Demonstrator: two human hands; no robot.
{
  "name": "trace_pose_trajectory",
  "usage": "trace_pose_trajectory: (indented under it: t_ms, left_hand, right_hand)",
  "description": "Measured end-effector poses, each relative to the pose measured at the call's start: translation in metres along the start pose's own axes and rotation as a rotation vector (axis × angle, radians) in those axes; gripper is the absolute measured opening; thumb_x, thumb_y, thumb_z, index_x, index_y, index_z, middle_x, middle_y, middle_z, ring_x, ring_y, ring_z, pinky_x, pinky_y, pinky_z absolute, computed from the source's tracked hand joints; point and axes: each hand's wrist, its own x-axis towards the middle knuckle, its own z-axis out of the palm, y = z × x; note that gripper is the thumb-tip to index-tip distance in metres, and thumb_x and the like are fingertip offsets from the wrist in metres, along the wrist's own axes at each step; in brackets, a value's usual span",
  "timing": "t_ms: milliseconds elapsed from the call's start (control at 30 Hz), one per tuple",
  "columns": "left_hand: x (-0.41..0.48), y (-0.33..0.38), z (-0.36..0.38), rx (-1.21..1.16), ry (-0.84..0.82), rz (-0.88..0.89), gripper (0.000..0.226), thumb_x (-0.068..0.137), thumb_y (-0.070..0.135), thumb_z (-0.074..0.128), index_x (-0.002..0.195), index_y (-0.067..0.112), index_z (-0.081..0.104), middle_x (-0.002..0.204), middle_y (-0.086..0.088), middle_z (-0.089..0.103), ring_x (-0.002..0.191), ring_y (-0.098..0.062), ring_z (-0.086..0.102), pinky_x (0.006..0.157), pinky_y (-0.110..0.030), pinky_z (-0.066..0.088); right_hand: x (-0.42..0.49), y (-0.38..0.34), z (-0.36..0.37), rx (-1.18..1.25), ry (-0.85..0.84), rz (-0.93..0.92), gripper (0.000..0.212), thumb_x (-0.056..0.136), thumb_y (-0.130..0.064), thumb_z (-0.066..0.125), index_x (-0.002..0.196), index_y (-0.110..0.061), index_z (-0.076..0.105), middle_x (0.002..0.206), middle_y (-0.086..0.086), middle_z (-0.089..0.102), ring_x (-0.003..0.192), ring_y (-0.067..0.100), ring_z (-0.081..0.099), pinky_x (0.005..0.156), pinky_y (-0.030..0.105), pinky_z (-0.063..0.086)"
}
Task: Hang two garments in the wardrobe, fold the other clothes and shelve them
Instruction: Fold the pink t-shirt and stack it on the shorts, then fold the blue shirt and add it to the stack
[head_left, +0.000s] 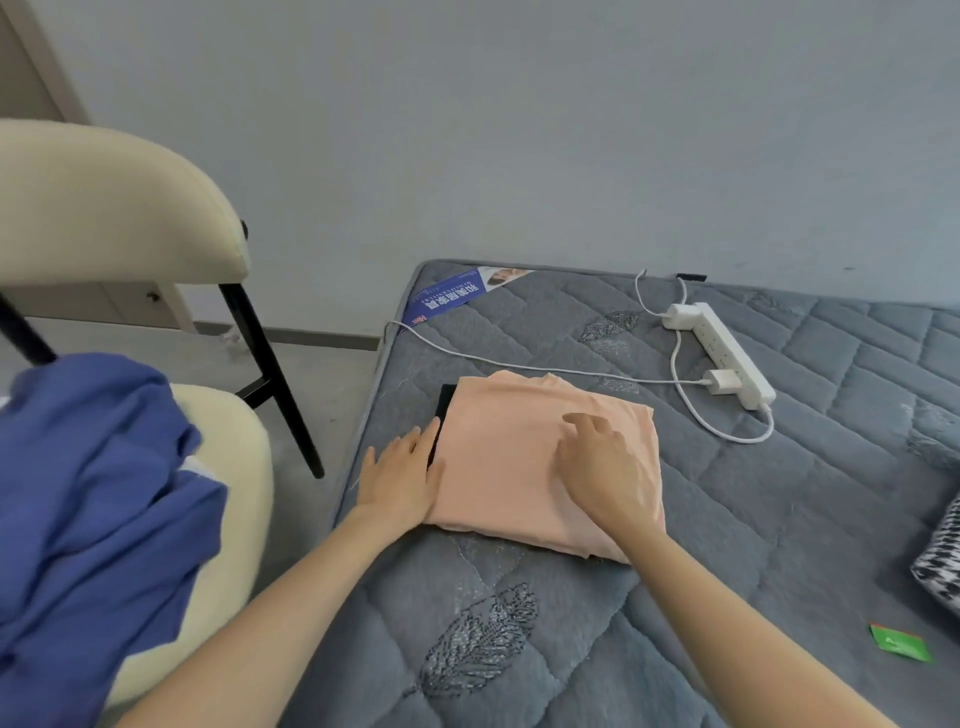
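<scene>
Peach folded garment (498, 467), lying as a flat, roughly rectangular packet on the grey quilted mattress (519, 649), near its left edge and well short of the wall (519, 130). A black garment (447, 402) lies beneath it; only a narrow strip shows at the packet's far left corner.

Left hand (402, 478): palm down on the mattress, against the left edge of the peach garment, fingers straight and together, their tips reaching the black strip. It grasps nothing.

Right hand (608, 467): palm down on top of the peach garment, toward its right half, fingers extended and slightly spread. It presses the cloth flat without gripping it. Both forearms are bare and enter from the bottom of the view.

Blue garment (88, 493): crumpled and unfolded, heaped on the seat of a cream upholstered chair (104, 208) with black legs, standing on the floor (311, 374) to the left of the mattress.

White power strip (727, 348): on the mattress beyond the peach garment, to its right. A white charger (722, 382) is plugged into its near end, and a white cable (519, 364) runs from there past the far edge of the garment and over the mattress side.

Blue printed label (452, 296): at the far left corner of the mattress.

Green packet (898, 642): on the mattress at lower right. A black-and-white houndstooth fabric (943, 561) shows at the right edge, cut off by the view.
</scene>
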Motion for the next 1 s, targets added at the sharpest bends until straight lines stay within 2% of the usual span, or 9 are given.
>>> trace_pose_trajectory:
  t_ms: [100,267,367,533,667,800,1000]
  left_hand:
    - [-0.022,-0.012,-0.024,-0.05,0.109,0.008,0.062,0.1,0.032,0.037,0.153,0.025,0.005,0.148,-0.002,0.038,0.124,-0.023,0.046,0.101,-0.04,0.039]
    - [-0.067,-0.057,-0.058,-0.033,0.251,-0.023,0.058,0.101,0.03,0.037,0.152,0.023,0.012,0.141,-0.001,0.044,0.117,-0.023,0.05,0.087,-0.035,0.043]
    - [-0.103,-0.097,-0.076,-0.004,0.323,-0.09,0.057,0.1,0.029,0.038,0.152,0.023,0.016,0.137,0.0,0.048,0.109,-0.022,0.053,0.077,-0.034,0.044]
    - [-0.174,-0.165,-0.094,-0.045,0.396,-0.277,0.053,0.1,0.027,0.039,0.15,0.023,0.021,0.146,0.003,0.04,0.119,-0.022,0.049,0.082,-0.036,0.047]
    - [-0.225,-0.211,-0.098,-0.083,0.456,-0.416,0.053,0.099,0.027,0.041,0.149,0.025,0.024,0.143,0.004,0.044,0.119,-0.023,0.049,0.084,-0.036,0.045]
    - [-0.262,-0.248,-0.095,-0.124,0.472,-0.531,0.052,0.099,0.026,0.042,0.149,0.028,0.026,0.145,0.003,0.042,0.123,-0.025,0.046,0.088,-0.039,0.043]
    - [-0.295,-0.293,-0.098,-0.178,0.488,-0.588,0.053,0.098,0.023,0.044,0.148,0.029,0.028,0.144,0.004,0.043,0.126,-0.022,0.045,0.095,-0.04,0.043]
  right_hand:
    - [-0.013,-0.035,-0.01,0.106,-0.011,-0.108,0.04,0.097,-0.021,0.044,0.137,-0.02,0.044,0.143,0.005,0.043,0.122,0.028,0.043,0.094,0.038,0.041]
    - [-0.033,-0.099,-0.007,0.216,-0.046,-0.294,0.04,0.096,-0.02,0.046,0.136,-0.02,0.047,0.138,0.003,0.05,0.123,0.026,0.046,0.098,0.036,0.04]
    - [-0.048,-0.142,0.005,0.243,-0.097,-0.391,0.039,0.096,-0.02,0.046,0.135,-0.019,0.048,0.129,0.006,0.055,0.117,0.027,0.051,0.093,0.037,0.044]
    - [-0.082,-0.204,0.032,0.295,-0.207,-0.539,0.039,0.097,-0.018,0.045,0.136,-0.019,0.047,0.138,0.002,0.049,0.122,0.021,0.049,0.094,0.038,0.046]
    - [-0.108,-0.252,0.059,0.307,-0.284,-0.641,0.036,0.098,-0.022,0.044,0.134,-0.019,0.047,0.136,-0.002,0.052,0.107,0.018,0.057,0.079,0.029,0.046]
    - [-0.135,-0.295,0.092,0.314,-0.386,-0.727,0.034,0.098,-0.025,0.044,0.132,-0.02,0.048,0.133,-0.002,0.054,0.114,0.02,0.054,0.085,0.035,0.048]
    - [-0.171,-0.351,0.145,0.348,-0.506,-0.71,0.04,0.096,-0.033,0.05,0.134,-0.025,0.039,0.118,0.003,0.057,0.106,0.025,0.057,0.077,0.036,0.048]
